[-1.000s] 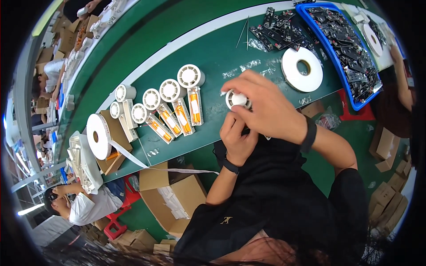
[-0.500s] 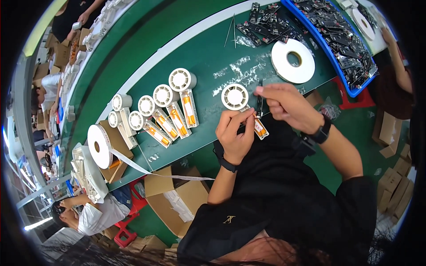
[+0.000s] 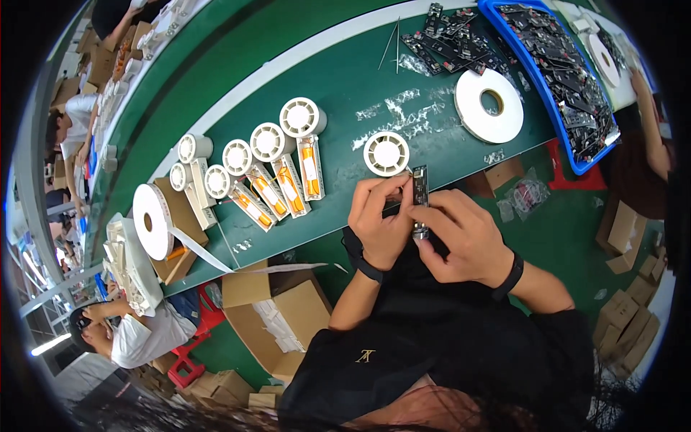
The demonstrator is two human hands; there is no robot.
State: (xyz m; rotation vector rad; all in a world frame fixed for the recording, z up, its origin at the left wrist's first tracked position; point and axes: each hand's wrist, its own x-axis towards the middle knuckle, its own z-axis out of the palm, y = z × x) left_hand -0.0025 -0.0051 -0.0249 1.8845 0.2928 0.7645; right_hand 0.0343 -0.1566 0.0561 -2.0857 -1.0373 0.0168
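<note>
My left hand (image 3: 381,225) is closed round the body of a white handheld fan (image 3: 386,153), whose round grille head points away from me. Between my hands a narrow black circuit board (image 3: 420,189) stands lengthwise over the fan's handle, which it and my fingers mostly hide. The fingers and thumb of my right hand (image 3: 464,241) pinch the board's near end. Whether the board sits inside the handle or only against it, I cannot tell. Left of my hands, several similar fans (image 3: 303,117) lie in a row, most with open handles showing orange batteries (image 3: 310,168).
A white tape roll (image 3: 488,106) lies beyond my right hand. Loose circuit boards (image 3: 453,43) are piled near a blue bin (image 3: 515,83) of more boards. At left, a label reel (image 3: 152,222) trails a strip over an open carton (image 3: 288,309). Other people sit further off.
My right hand has come down and nearer my left, bringing the circuit board over the fan's handle. The battery seen there before is now covered. The whole view has shifted slightly.
</note>
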